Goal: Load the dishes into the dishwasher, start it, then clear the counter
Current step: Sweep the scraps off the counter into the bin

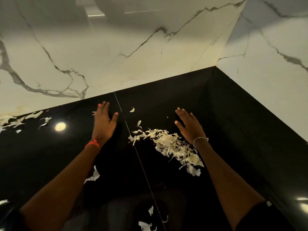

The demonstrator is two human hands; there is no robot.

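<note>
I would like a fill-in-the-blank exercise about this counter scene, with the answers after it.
1. The counter is ___ in colour.
2. The right hand wears a silver bracelet; the left hand wears a ___ thread.
3. The biggest pile of peels lies nearest the ___ hand.
Answers: black; red; right.

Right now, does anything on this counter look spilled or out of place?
Yes. Papery scraps are strewn across the black counter: one heap in the middle, loose bits at far left and near the front edge.
</note>
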